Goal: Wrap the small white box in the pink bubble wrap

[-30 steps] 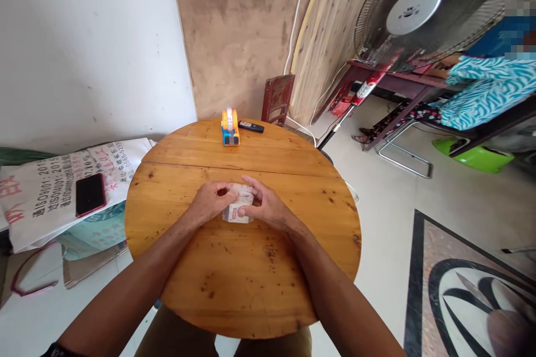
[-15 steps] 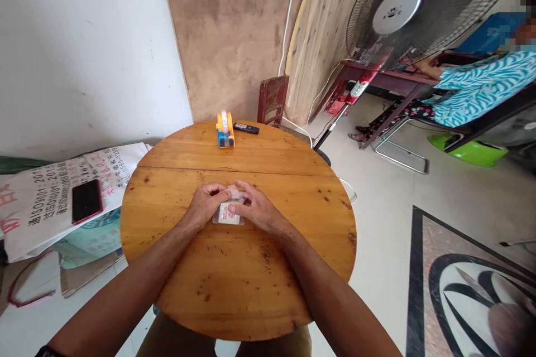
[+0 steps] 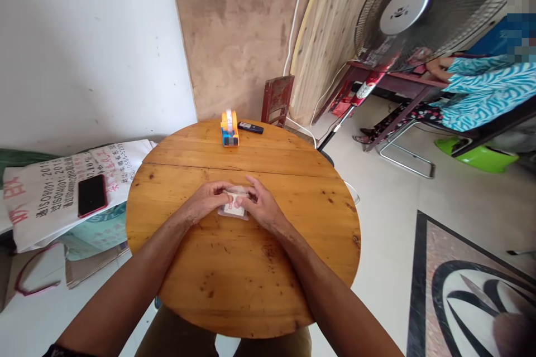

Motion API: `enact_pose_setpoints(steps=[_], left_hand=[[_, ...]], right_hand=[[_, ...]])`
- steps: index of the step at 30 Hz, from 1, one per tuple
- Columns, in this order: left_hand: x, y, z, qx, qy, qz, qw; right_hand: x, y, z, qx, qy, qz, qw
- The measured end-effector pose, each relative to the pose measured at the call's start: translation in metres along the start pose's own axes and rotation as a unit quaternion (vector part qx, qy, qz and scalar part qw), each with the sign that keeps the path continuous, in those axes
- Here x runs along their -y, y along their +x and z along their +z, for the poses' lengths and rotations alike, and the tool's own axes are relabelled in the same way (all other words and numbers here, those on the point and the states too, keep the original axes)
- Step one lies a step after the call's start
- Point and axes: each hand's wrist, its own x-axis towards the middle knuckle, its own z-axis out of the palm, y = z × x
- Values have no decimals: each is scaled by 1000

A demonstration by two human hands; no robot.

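A small white packet with red print, in a clear plastic bag [image 3: 234, 211], lies on the round wooden table [image 3: 234, 273] between my hands. My left hand [image 3: 209, 199] grips its left side, thumb on the packet's face and fingers behind the far edge. From the right, my right hand [image 3: 262, 205] presses its thumb on the face, while the index finger sticks up off the bag. The far end of the plastic is partly hidden by my fingers.
A yellow and blue tape dispenser [image 3: 229, 129] and a black remote-like device [image 3: 250, 128] sit at the table's far edge. Left, a phone [image 3: 92, 195] rests on printed sacks [image 3: 54, 178]. A standing fan [image 3: 404, 8] and a seated person [image 3: 481, 89] are to the right.
Both thumbs now rest close together on the packet's face; before, my fingers pinched the crumpled plastic at its far end. The view has shifted slightly left.
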Motion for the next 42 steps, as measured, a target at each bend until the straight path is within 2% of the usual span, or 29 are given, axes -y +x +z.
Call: enact_pose_setpoints(steps=[6, 15, 21, 24, 28, 34, 38, 42], left_hand=[[7, 4, -1, -19, 0, 2, 1000], [7, 5, 1, -14, -17, 5, 1000], [3, 3, 3, 11, -5, 19, 1000], [3, 2, 4, 23, 6, 30, 999], [3, 2, 5, 27, 2, 25, 999], [5, 2, 5, 19, 7, 12, 1000], [6, 2, 3, 15, 16, 9, 1000], [8, 3, 2, -5, 31, -1, 1000]], right_hand=[[3, 1, -8, 13, 66, 6, 998], [8, 4, -25, 32, 19, -56, 998], [7, 13, -26, 78, -10, -85, 993], [8, 15, -22, 60, -22, -96, 993], [13, 14, -17, 3, -44, -129, 991], [14, 12, -13, -32, -25, -70, 997], [16, 11, -8, -65, -22, -66, 995], [18, 10, -3, -72, -56, -78, 993]])
